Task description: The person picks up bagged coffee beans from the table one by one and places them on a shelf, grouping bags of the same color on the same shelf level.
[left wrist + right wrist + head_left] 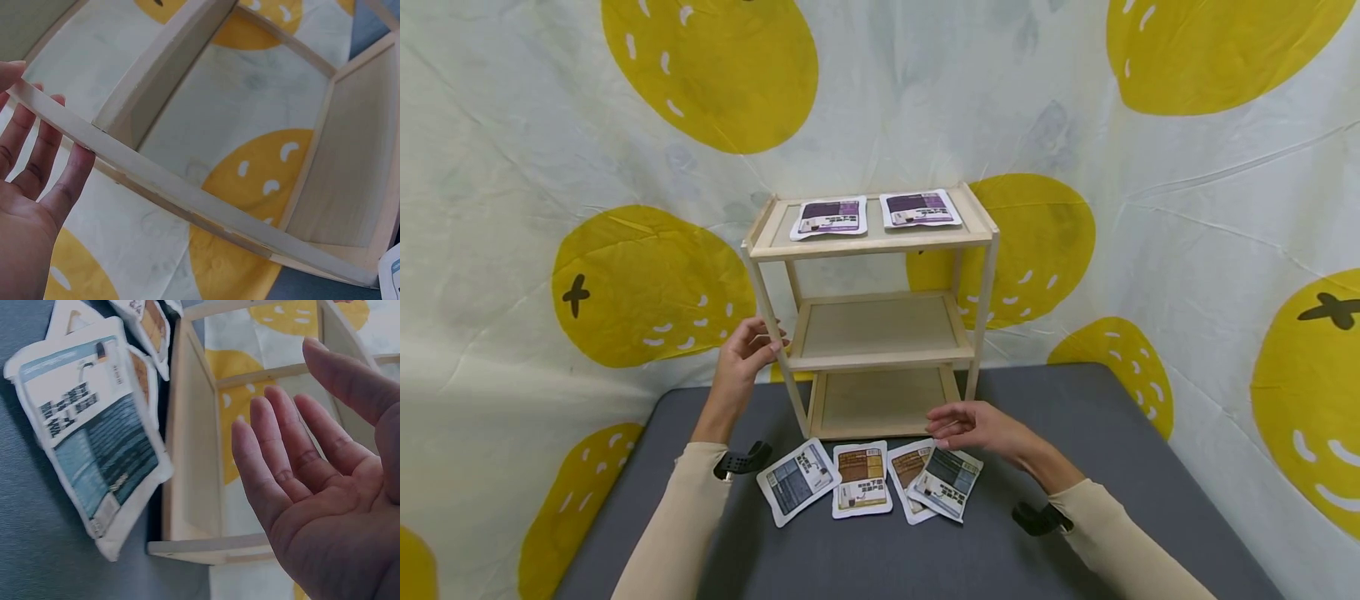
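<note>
A three-tier wooden shelf (880,247) stands at the back of the table. My left hand (741,367) holds its front left post (156,172), thumb on one side and fingers on the other. My right hand (981,429) hovers near the bottom tier's front right corner, palm up with loosely bent fingers and nothing in it. Just below it a dark green packet (94,437) lies partly over a brown packet (901,473). Further left are another brown packet (861,481) and a blue-grey packet (798,482). Two purple packets, one left (831,218) and one right (920,208), lie on the top tier.
Under the shelf and packets spreads a dark grey tabletop (850,558). A white cloth (880,100) printed with large yellow fruit hangs close behind and around it. The middle tier (883,327) and bottom tier (883,400) have raised wooden rims.
</note>
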Available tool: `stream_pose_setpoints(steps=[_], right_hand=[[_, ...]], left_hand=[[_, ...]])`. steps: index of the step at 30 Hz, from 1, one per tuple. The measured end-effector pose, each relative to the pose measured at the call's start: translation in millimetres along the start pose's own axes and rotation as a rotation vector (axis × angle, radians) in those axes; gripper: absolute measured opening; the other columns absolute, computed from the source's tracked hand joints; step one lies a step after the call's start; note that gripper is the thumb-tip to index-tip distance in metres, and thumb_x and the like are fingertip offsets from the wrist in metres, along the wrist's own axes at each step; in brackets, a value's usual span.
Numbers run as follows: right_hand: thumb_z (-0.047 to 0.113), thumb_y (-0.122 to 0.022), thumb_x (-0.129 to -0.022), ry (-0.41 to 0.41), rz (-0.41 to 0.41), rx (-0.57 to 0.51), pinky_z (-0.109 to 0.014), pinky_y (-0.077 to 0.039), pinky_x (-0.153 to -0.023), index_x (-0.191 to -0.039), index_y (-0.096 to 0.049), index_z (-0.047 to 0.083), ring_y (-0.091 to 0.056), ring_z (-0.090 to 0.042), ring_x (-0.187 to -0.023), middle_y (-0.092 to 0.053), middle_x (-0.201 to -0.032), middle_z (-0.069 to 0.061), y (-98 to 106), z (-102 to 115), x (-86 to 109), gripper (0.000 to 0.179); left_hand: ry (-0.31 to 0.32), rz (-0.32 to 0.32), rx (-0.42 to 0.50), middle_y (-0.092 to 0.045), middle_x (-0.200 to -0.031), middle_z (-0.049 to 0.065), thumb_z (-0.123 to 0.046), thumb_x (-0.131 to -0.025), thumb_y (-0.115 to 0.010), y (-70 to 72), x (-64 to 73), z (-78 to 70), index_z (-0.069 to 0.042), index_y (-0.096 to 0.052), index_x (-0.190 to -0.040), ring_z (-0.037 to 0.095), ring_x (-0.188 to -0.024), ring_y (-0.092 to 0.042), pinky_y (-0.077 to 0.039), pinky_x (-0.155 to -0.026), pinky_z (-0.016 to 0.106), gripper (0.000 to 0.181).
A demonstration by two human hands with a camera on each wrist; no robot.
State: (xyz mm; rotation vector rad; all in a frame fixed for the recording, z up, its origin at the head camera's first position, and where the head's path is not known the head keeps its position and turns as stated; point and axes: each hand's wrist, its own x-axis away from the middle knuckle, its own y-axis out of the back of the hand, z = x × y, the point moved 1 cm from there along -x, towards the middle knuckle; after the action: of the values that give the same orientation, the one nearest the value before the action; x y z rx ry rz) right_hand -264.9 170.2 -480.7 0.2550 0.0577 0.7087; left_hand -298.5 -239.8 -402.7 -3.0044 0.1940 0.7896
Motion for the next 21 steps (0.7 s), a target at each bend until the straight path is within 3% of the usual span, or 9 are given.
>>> stream_pose_setpoints(steps=[5, 10, 16, 21], right_hand=[[0.007, -0.075, -0.092, 0.005, -0.064, 0.023, -0.026, -0.055, -0.091, -0.141, -0.05, -0.01, -0.058, -0.049, -0.121, -0.061, -0.131, -0.029, -2.1, -13.0, 8.3, 0.058], [0.01, -0.078, -0.09, -0.041, -0.129, 0.131, -0.027, -0.054, -0.089, -0.14, -0.053, -0.006, -0.058, -0.047, -0.122, -0.062, -0.131, -0.028, -3.2, -26.0, 17.3, 0.059], [0.015, -0.08, -0.088, -0.054, -0.174, 0.183, -0.047, -0.053, -0.097, -0.142, -0.049, -0.008, -0.058, -0.046, -0.122, -0.061, -0.133, -0.028, -0.6, -38.2, 23.6, 0.066], [0.014, -0.084, -0.084, -0.078, -0.239, 0.212, -0.061, -0.044, -0.104, -0.141, -0.05, -0.01, -0.055, -0.046, -0.127, -0.057, -0.139, -0.03, -1.3, -48.0, 28.2, 0.07]], left_hand=[[-0.001, -0.006, 0.0, -0.058, -0.117, 0.024, -0.002, -0.098, -0.063, -0.8, -0.2, -1.0, -0.002, -0.057, -0.129, 0.027, -0.104, -0.068, -0.058, -0.088, 0.032, 0.031], [-0.006, 0.005, -0.013, -0.059, -0.118, 0.024, -0.002, -0.099, -0.062, 0.3, 1.9, 0.8, 0.0, -0.055, -0.131, 0.022, -0.104, -0.068, -0.058, -0.089, 0.031, 0.033], [0.002, -0.001, -0.014, -0.06, -0.118, 0.021, -0.003, -0.099, -0.063, 0.9, 1.5, 0.5, -0.006, -0.057, -0.129, 0.023, -0.104, -0.068, -0.057, -0.089, 0.031, 0.03], [0.011, -0.005, -0.019, -0.056, -0.119, 0.028, -0.004, -0.099, -0.063, 0.9, 0.1, -0.1, 0.001, -0.054, -0.131, 0.03, -0.107, -0.068, -0.057, -0.089, 0.031, 0.033]])
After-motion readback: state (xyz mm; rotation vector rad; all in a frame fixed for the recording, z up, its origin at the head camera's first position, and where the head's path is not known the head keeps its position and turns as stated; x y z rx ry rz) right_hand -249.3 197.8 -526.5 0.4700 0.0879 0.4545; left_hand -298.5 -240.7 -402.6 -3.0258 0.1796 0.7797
